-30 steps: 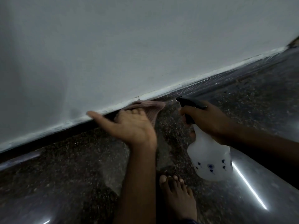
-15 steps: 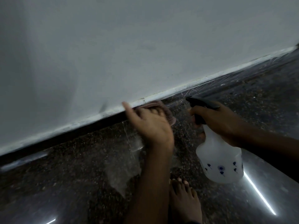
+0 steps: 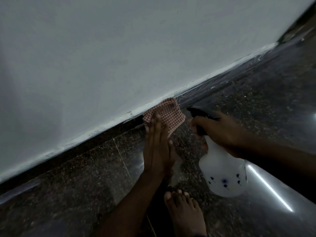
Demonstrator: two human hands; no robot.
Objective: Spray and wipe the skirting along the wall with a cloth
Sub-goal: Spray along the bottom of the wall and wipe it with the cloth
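the wall (image 3: 102,57) is pale and fills the frame from 9 o'clock to 1 o'clock. the skirting (image 3: 106,134) is a dark band under a white paint edge, running along the wall base from 8 o'clock up to 2 o'clock. the floor (image 3: 77,177) is dark speckled stone. near centre, the left hand (image 3: 157,151) lies flat with fingers extended, pressing the cloth (image 3: 168,117) down; it is not closed around it. the cloth is red-and-white checked, its top edge touching the skirting and the paint line. a bare foot (image 3: 184,214) rests on the floor at 6 o'clock. at 3 o'clock of the cloth, the right hand (image 3: 222,132) is wrapped around the neck of the spray bottle (image 3: 224,173), its black nozzle pointing toward the cloth. a light streak (image 3: 270,189) reflects at 4 o'clock.
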